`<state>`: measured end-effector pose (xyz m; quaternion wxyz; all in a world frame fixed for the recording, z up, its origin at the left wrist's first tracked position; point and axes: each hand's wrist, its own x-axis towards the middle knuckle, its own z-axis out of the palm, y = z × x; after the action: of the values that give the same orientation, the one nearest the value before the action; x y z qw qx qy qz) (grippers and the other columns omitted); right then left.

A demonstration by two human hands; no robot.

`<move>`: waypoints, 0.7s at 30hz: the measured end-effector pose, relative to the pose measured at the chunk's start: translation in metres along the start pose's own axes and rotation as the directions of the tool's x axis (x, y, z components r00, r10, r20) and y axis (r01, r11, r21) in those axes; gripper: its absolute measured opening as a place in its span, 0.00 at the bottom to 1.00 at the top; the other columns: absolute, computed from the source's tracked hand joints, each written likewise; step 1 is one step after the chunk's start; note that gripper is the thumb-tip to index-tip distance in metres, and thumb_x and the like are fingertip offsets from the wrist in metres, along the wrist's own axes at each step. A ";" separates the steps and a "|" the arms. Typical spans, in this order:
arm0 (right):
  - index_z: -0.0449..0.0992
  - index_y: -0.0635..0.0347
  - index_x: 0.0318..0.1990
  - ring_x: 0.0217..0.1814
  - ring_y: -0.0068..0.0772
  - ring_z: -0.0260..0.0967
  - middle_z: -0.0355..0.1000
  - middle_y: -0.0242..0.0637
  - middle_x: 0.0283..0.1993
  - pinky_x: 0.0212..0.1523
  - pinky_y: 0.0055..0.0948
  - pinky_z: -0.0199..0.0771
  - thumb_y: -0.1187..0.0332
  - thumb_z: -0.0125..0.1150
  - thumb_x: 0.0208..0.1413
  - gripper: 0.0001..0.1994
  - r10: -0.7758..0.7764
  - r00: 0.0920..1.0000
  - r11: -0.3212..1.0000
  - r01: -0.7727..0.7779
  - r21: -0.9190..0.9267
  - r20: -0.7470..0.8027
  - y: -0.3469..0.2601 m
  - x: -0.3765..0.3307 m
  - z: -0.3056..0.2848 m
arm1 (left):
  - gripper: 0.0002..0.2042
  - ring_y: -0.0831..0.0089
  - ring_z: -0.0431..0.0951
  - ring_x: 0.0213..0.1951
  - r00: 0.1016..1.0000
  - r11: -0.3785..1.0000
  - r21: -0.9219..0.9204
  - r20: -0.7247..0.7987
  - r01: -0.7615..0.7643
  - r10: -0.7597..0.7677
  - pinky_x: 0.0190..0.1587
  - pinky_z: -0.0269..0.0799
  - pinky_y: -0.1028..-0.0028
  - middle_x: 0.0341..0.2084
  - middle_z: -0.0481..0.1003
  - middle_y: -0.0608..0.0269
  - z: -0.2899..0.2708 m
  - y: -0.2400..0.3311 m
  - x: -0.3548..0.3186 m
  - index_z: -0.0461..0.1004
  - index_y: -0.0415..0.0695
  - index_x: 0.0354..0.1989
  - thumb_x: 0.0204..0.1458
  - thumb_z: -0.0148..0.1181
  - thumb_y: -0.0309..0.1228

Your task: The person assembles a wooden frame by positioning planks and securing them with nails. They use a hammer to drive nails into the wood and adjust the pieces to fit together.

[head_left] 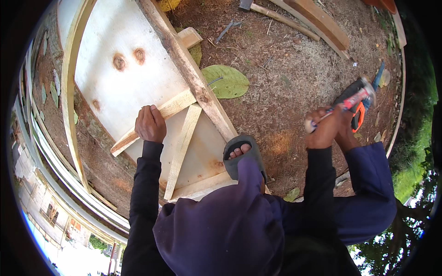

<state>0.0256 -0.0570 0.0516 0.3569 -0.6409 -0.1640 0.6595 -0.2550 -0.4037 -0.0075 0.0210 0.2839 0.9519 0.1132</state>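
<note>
My left hand [151,124] is closed over a short wooden strip [177,105], its fingers curled on the edge. The strip lies slantwise across a pale board, one end against a long wooden rail [186,69]. Below it, a second wooden strip [183,152] runs at an angle across the board. Out to the right, my right hand [324,128] grips a hammer [353,100] by its red and white handle, the metal head pointing up and away. My foot in a dark slipper [251,161] stands at the frame's lower end.
The pale board [138,87] lies on bare soil. Beside my right foot is a saw with an orange handle [358,117]. Farther off lie a wooden-handled tool [285,20], timber pieces [317,20] and a large green leaf [225,82]. A curved-looking batten [69,92] runs along the left.
</note>
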 end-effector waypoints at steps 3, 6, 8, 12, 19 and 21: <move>0.68 0.54 0.36 0.13 0.19 0.52 0.60 0.25 0.20 0.15 0.26 0.56 0.47 0.49 0.72 0.20 0.510 0.858 0.759 -0.413 -0.504 0.065 0.010 -0.068 -0.008 | 0.13 0.51 0.74 0.28 0.999 1.000 -0.003 0.048 0.022 -0.022 0.32 0.68 0.57 0.24 0.72 0.53 -0.003 -0.009 -0.016 0.70 0.40 0.26 0.64 0.51 0.31; 0.69 0.54 0.37 0.13 0.17 0.52 0.58 0.23 0.19 0.13 0.21 0.55 0.47 0.48 0.73 0.20 0.567 0.823 0.607 -0.383 -0.696 0.042 -0.039 -0.067 0.008 | 0.13 0.52 0.73 0.28 0.999 0.999 0.012 0.010 0.042 -0.042 0.32 0.67 0.57 0.23 0.71 0.53 -0.004 -0.008 -0.009 0.70 0.41 0.25 0.64 0.51 0.31; 0.68 0.53 0.36 0.13 0.16 0.53 0.58 0.24 0.19 0.15 0.20 0.58 0.47 0.47 0.72 0.20 0.229 0.971 0.921 -0.194 -0.339 0.067 -0.088 -0.001 -0.010 | 0.14 0.53 0.73 0.27 0.998 0.998 0.028 0.004 0.055 -0.055 0.31 0.66 0.57 0.22 0.71 0.54 -0.002 -0.010 -0.011 0.70 0.42 0.25 0.64 0.50 0.31; 0.62 0.50 0.31 0.14 0.22 0.52 0.57 0.25 0.19 0.17 0.28 0.58 0.49 0.41 0.74 0.20 -0.269 0.941 0.962 0.274 -0.002 -0.204 -0.057 0.039 -0.003 | 0.14 0.53 0.73 0.28 1.000 1.000 0.024 -0.019 -0.005 0.005 0.31 0.67 0.57 0.22 0.71 0.54 0.002 0.004 0.000 0.69 0.42 0.25 0.64 0.50 0.31; 0.67 0.53 0.35 0.14 0.18 0.53 0.61 0.25 0.21 0.15 0.25 0.58 0.47 0.48 0.72 0.20 0.671 0.742 0.596 -0.535 -0.599 0.005 -0.024 -0.062 -0.027 | 0.13 0.51 0.74 0.29 1.000 0.999 0.031 0.014 0.012 -0.013 0.32 0.68 0.56 0.23 0.72 0.53 0.000 -0.001 -0.004 0.71 0.41 0.26 0.64 0.50 0.31; 0.66 0.53 0.33 0.14 0.19 0.54 0.59 0.25 0.20 0.15 0.27 0.58 0.46 0.47 0.72 0.21 0.226 0.974 0.882 -0.205 -0.425 -0.001 -0.080 -0.016 -0.024 | 0.13 0.49 0.74 0.28 0.998 0.998 0.031 0.036 0.054 -0.056 0.32 0.67 0.55 0.23 0.72 0.52 -0.001 -0.002 -0.007 0.71 0.41 0.26 0.64 0.50 0.31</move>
<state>0.0685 -0.0187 0.1139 0.1301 -0.7009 -0.2394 0.6592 -0.2501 -0.4091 -0.0067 0.0373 0.2599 0.9604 0.0932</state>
